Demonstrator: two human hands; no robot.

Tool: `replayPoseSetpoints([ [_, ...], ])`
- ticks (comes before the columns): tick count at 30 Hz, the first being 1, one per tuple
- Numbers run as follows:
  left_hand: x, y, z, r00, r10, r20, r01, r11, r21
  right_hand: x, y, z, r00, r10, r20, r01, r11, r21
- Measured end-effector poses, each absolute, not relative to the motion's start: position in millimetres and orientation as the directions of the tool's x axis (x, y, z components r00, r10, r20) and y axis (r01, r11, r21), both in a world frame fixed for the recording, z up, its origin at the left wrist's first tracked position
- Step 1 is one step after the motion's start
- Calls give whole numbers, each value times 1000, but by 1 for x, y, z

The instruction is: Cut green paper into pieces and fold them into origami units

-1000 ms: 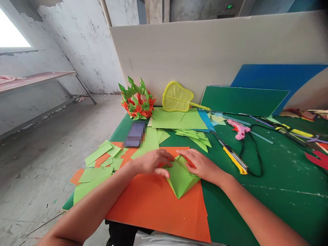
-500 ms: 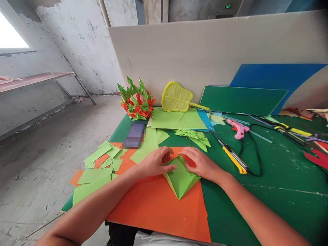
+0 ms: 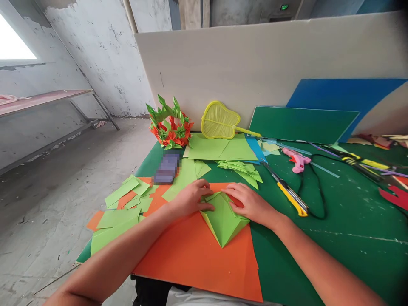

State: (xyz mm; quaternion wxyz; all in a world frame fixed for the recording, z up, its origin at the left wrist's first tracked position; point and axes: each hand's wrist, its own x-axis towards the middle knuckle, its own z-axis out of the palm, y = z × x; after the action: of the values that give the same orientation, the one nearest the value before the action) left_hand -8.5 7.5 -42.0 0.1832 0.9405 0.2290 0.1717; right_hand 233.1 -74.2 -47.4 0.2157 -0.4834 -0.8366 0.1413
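Head view: the folded green paper [image 3: 223, 223] lies at the centre of the frame, on top of the orange sheets [image 3: 194, 259], with one point directed toward the bottom edge. The left hand [image 3: 188, 199] is curled at the upper-left edge of the paper, thumb and forefinger parted around the loose flap; whether they pinch it cannot be told. The right hand [image 3: 256, 208] is bent over the upper-right edge, fingertips at the top corner and thumb tucked inward; its grip pressure cannot be determined. As a judgement, the right hand should anchor the paper while the left aligns the flap. Match edge to edge and bring the corners to a clean point before applying pressure. Then press from the centre line outward, so that the crease forms without buckling. Support the work fully on the orange sheets; they may slide on the green table [image 3: 287, 250] if pushed sideways. The yellow cutter [image 3: 291, 198], right of centre, lies clear of both hands.
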Motion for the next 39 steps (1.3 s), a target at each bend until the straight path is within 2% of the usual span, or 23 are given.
replayPoseSetpoints([
  [7, -9, 7, -41, 846, 452, 281, 327, -858, 397, 234, -73, -49, -432, 873, 225, 748, 486, -452],
  [14, -8, 5, -33, 899, 359, 252, 310, -926, 214, 233, -73, -48, -437, 870, 227, 757, 492, -430],
  [29, -4, 4, -27, 944, 251, 215, 193, -946, 260, 230, -72, -46, -492, 838, 237, 769, 546, -334],
  [39, -2, 4, -21, 965, 212, 156, 183, -966, 183, 229, -71, -50, -504, 829, 240, 778, 557, -290],
])
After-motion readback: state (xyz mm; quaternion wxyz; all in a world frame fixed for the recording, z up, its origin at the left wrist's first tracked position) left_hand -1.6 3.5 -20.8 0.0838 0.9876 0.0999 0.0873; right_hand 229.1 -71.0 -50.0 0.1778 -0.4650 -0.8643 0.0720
